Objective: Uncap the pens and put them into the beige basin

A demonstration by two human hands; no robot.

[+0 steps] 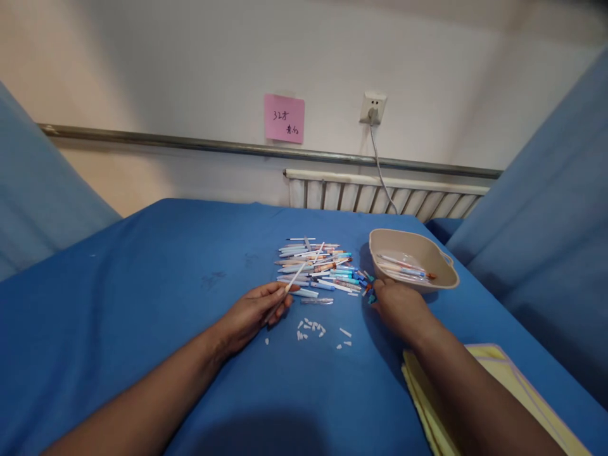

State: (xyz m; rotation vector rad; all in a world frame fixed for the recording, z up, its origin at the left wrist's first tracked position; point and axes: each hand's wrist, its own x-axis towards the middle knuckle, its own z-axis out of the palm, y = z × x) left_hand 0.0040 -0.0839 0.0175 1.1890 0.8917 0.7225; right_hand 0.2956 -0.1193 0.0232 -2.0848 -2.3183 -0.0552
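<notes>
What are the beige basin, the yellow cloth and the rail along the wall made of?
The basin looks like matte molded plastic, with smooth walls and a rounded rim. The cloth seems a soft fabric, judging by its folds; which fiber, I can't tell. The rail is probably metal, given its dull grey sheen.

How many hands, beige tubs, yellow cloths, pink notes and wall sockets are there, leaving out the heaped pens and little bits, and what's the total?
Hands: 2, the left hand and right hand
Beige tub: 1
Yellow cloth: 1
Pink note: 1
Wall socket: 1
Total: 6
</notes>
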